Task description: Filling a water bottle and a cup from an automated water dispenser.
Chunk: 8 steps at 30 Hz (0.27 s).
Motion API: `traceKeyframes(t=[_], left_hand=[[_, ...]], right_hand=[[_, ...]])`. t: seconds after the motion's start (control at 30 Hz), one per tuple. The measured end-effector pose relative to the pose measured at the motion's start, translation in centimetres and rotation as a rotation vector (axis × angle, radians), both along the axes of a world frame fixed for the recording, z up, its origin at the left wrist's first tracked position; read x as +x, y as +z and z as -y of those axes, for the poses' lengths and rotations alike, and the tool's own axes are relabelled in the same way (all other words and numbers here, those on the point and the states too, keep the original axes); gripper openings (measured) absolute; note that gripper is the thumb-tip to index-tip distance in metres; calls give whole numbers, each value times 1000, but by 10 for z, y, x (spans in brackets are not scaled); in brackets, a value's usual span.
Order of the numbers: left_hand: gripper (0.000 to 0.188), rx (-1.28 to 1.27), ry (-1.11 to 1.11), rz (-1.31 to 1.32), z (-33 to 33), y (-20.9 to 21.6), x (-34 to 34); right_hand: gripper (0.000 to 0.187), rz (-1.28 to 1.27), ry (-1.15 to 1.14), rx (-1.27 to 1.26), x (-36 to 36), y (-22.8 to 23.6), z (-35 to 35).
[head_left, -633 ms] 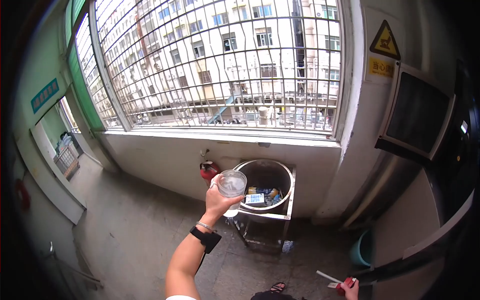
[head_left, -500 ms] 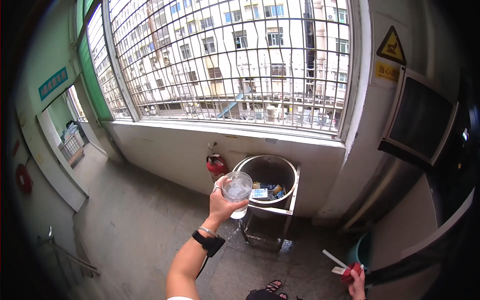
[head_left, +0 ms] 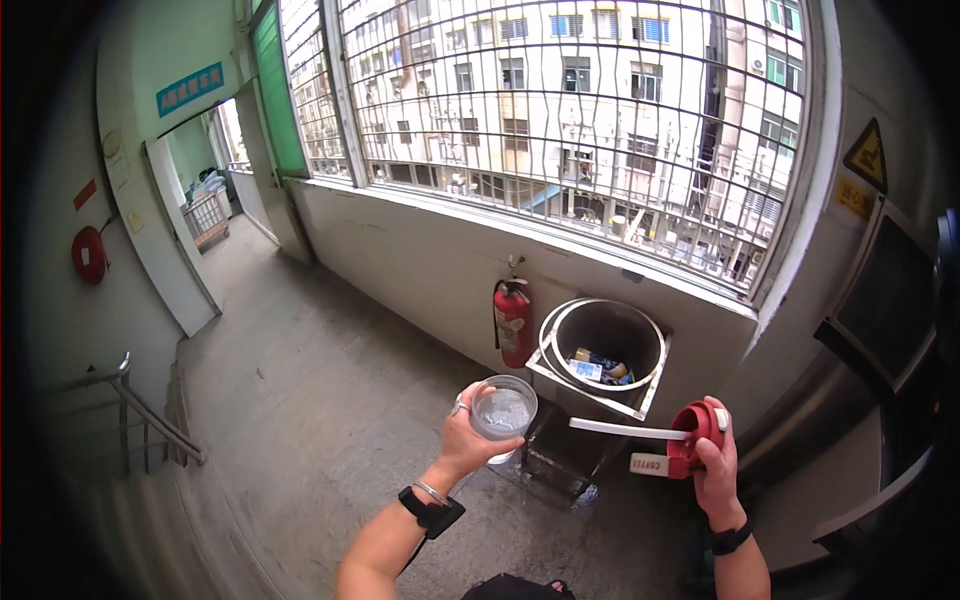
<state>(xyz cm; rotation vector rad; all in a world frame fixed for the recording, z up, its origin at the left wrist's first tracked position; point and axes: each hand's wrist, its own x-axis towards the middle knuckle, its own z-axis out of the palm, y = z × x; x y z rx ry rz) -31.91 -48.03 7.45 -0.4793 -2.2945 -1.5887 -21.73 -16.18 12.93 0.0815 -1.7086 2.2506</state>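
Observation:
My left hand (head_left: 467,437) is wrapped round a clear cup (head_left: 503,412) with clear liquid in it, held upright with its mouth open. At the right, my right hand (head_left: 716,470) grips a red lid (head_left: 692,432) from which a long white straw (head_left: 625,429) sticks out to the left. A pale tab (head_left: 650,465) juts from the lid's lower side. Cup and lid are apart. Behind them, a round metal bin (head_left: 547,357) on a metal stand holds wrappers and a small box.
A red fire extinguisher (head_left: 513,325) hangs on the wall left of the bin. A barred window (head_left: 570,120) is above. On the left are an open doorway (head_left: 215,215), a stair railing (head_left: 150,415) and a hose reel (head_left: 90,254). Wet patches (head_left: 588,495) mark the floor under the stand.
My right hand has risen from the lower right with the red lid and straw, nearer the cup. The view has turned left, so the bin and window sit farther right.

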Motion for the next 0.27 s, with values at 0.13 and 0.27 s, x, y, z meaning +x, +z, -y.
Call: traceKeyframes(t=[0.13,0.27], left_hand=[[93,-13,78,20,51,-7,-2],[87,-94,57,-2,110,-28,-26]], right_hand=[[77,-183,125,413,-62,21,74],[83,-590,320,962,-128,44,164]])
